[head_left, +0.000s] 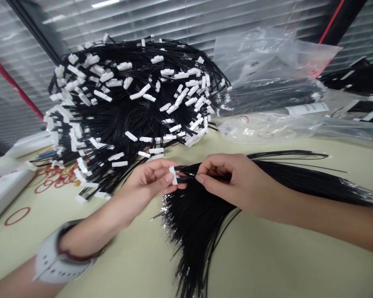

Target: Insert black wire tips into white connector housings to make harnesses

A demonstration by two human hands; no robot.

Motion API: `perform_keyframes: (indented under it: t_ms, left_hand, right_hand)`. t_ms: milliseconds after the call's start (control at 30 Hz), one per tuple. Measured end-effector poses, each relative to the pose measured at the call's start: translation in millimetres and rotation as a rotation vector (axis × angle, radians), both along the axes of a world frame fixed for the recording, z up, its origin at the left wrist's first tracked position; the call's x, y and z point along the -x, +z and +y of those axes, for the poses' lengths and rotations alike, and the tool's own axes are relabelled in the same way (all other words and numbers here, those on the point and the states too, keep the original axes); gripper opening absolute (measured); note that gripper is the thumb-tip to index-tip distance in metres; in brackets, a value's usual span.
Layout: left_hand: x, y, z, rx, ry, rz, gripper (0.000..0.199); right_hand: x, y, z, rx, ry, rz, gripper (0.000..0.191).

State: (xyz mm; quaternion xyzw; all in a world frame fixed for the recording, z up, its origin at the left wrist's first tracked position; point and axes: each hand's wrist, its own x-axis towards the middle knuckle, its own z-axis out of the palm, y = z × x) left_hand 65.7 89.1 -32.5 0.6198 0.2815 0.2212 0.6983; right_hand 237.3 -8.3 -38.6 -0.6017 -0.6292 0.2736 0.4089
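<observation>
Between thumb and fingers, my left hand (153, 178) pinches a small white connector (173, 175). Black wires run from the connector's right side toward my right hand (226, 176), whose thumb and forefinger are closed on a wire a short way off. Below both hands a thick bundle of loose black wires (202, 219) fans out over the table, its bare metal tips bunched at the left. More black wires (313, 178) stretch away to the right behind my right wrist. The exact wire end in my right fingertips is partly hidden.
A large heap of black cables with white connectors (127, 99) stands at the back. Clear plastic bags (273, 91) lie at the back right. Red rubber bands (17, 216) lie on the left of the pale table (282, 256), near a white box (10, 190).
</observation>
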Motion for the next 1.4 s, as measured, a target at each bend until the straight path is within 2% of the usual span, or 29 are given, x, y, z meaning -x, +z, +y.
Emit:
perform_keyframes:
  t_ms: [400,667,1033,1267,1400]
  left_hand:
    - [0,-2.8,0,0.051,0.028,-0.012,0.015]
    - [-2,1.5,-4,-0.114,-0.051,0.034,0.009]
    - [-1,-4.7,-4,-0.038,0.004,0.051,0.009]
    - [-6,-0.1,-8,-0.146,0.022,0.092,0.005]
    - [-4,-2.3,-7,-0.146,0.003,0.101,0.003]
  right_hand:
    - [0,-2.1,2,-0.04,0.04,0.014,0.011]
    - [-1,-2.9,2,-0.011,0.016,0.021,0.012]
    - [3,-11.4,0,-0.078,-0.039,0.02,0.012]
    - [3,-14.2,0,-0.089,-0.015,-0.011,0.008]
    - [4,-14.7,-1,-0.128,0.01,-0.059,0.008]
